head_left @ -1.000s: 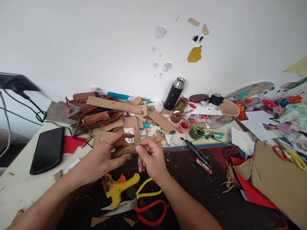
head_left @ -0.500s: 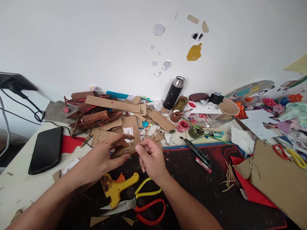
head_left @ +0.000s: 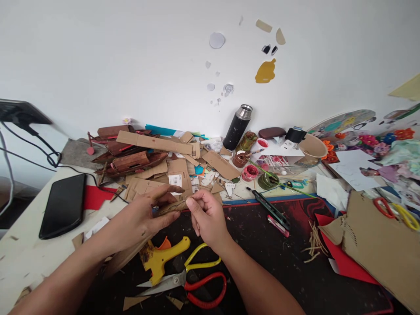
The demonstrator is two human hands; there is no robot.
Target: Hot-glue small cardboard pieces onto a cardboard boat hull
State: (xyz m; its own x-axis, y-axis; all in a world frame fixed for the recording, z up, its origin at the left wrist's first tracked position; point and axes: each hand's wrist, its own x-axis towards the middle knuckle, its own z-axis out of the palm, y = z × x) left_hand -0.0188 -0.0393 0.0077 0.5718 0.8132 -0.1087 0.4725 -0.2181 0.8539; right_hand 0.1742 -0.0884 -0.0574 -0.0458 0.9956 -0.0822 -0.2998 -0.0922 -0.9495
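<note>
My left hand [head_left: 141,216] and my right hand [head_left: 205,216] meet over the dark mat [head_left: 262,245] in the middle of the desk. Between them is a small brown cardboard piece [head_left: 170,206]. The left fingers curl around its left end, with the thumb under it. The right thumb and forefinger pinch its right end. Just below the hands lie a yellow glue gun [head_left: 160,258] and scissors with one yellow and one red handle [head_left: 193,280].
A heap of cardboard scraps [head_left: 154,153] and brown model boats [head_left: 131,162] fills the back left. A black phone [head_left: 64,205] lies at left. A black flask [head_left: 238,127], paint pots [head_left: 251,173], a black utility knife [head_left: 271,210], and cardboard sheets [head_left: 377,240] are right.
The hands hold nearly the same pose. The left hand has shifted slightly, and its fingers have closed a little more over the cardboard piece.
</note>
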